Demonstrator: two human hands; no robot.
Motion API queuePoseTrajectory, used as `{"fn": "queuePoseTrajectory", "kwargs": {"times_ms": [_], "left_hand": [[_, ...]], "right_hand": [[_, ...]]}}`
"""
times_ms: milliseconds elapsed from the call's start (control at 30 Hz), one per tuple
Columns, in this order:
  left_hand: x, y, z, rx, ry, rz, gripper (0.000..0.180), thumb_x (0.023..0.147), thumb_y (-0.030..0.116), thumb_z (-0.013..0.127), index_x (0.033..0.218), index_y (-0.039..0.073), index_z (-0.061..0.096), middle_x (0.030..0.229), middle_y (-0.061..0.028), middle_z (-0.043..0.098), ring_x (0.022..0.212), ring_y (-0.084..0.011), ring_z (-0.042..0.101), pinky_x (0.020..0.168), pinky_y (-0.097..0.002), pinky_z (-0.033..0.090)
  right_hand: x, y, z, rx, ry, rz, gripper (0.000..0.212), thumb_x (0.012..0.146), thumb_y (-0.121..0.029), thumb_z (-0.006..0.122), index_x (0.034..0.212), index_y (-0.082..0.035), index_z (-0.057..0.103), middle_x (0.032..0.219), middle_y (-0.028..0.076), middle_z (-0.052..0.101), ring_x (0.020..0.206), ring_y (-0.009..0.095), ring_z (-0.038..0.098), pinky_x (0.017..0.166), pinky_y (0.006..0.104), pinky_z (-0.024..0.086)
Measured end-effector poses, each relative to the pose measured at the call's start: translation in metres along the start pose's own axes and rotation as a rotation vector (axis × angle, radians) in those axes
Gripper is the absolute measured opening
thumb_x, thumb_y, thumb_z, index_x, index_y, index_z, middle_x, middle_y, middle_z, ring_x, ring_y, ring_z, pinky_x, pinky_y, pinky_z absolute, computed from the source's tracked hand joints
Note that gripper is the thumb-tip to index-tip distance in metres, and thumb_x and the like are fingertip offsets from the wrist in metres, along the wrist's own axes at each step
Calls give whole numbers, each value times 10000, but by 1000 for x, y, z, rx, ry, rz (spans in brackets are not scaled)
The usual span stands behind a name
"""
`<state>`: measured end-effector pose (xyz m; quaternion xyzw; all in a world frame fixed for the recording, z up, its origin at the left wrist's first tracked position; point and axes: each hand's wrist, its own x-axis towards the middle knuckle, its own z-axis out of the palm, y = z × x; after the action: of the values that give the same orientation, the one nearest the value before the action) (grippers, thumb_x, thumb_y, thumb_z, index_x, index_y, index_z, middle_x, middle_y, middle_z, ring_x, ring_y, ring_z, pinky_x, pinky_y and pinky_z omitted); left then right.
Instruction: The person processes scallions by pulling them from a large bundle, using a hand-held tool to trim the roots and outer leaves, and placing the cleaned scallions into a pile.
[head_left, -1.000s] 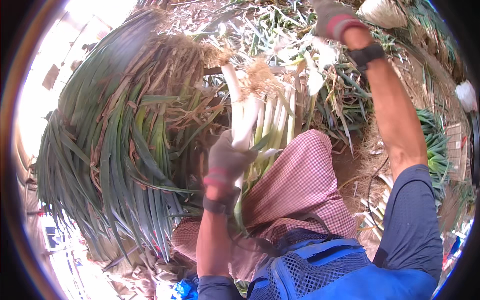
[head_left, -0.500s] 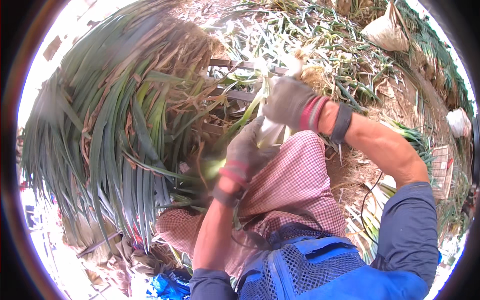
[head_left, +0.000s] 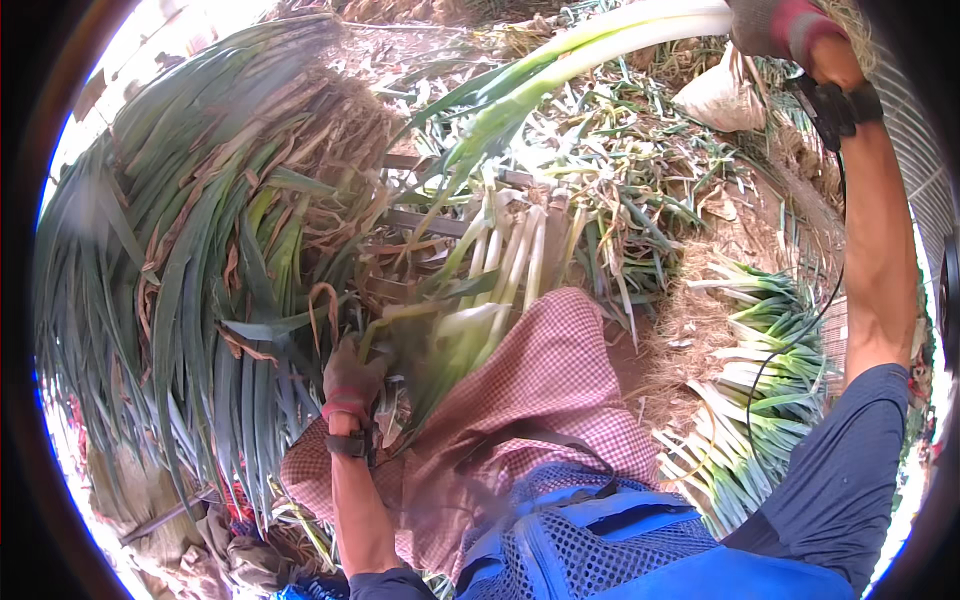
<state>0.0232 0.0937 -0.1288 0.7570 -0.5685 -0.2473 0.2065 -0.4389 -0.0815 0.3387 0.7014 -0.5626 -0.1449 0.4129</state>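
High at the right, my gloved right hand [head_left: 770, 28] is closed round the white end of long green onions [head_left: 640, 35]. Their green leaves trail left and down over the litter. My gloved left hand [head_left: 352, 378] is low at centre-left, with its fingers curled beside green leaves; whether it grips one is hidden. Several peeled green onions with white stalks [head_left: 515, 255] lie between my hands, partly against the checked cloth [head_left: 540, 380] over my lap. A big heap of unpeeled green onions [head_left: 200, 260], with dry roots and brown leaves, stands next to my left hand.
Peeled green onions [head_left: 760, 360] lie in a row on the ground at my right. Stripped leaves [head_left: 610, 140] litter the ground ahead, with a pale sack [head_left: 722, 95] beyond. A dark cord [head_left: 765, 385] hangs along my right arm. Crumpled cloth [head_left: 245, 560] lies at lower left.
My hands were close together over my lap, at the white stalks. Now the right has swung far up and right with green onions, and the left has moved down and left.
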Motion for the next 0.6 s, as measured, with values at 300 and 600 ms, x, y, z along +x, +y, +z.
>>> {"fn": "queuePoseTrajectory", "kwargs": {"times_ms": [300,600], "left_hand": [[12,183,26,-659,-50,333,463,977,195,865,1348,-41,720,1101,-57,792,990,-119,715,892,-277,588],[45,317,42,-416,244,346,662,1010,592,745,1298,-5,745,1092,-196,816,969,-314,789,877,-428,599]], "right_hand": [[-30,-25,-60,140,-406,12,324,707,-257,835,993,-104,854,920,172,816,837,335,794,746,466,620],[-62,-39,-96,242,-532,41,320,778,-255,818,1077,-141,845,933,138,820,855,315,793,781,452,622]]}}
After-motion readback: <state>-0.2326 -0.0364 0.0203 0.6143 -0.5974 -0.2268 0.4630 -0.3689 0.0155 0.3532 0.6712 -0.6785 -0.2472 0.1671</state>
